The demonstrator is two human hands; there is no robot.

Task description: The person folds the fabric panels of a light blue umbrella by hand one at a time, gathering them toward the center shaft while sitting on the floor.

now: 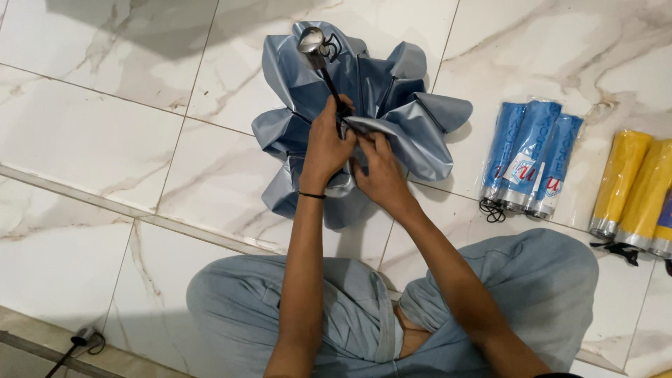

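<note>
1. A person sits cross-legged on a marble-tiled floor (84, 126), and a half-collapsed blue-grey umbrella (413, 133) lies on the tiles in the upper middle of the frame, its canopy bunched into loose folds.
2. The umbrella's dark shaft runs up from the hands to a silvery handle (312, 40) near the top of the frame.
3. The left hand (326, 150) is clenched around the shaft where the canopy gathers; a thin dark band sits on that wrist.
4. The right hand (380, 171), just beside and touching the left, pinches a fold of the canopy fabric between its fingers.
5. Judged from this, the step in hand is gathering and straightening the canopy folds around the shaft; most folds are yet spread out, so the work looks early.
6. The next move likely calls for holding the shaft steady while each flap is laid flat in one direction.
7. At centre right, a pack of blue folded umbrellas (532, 157) lies on the floor; yellow folded umbrellas (633, 189) lie at the right edge.
</note>
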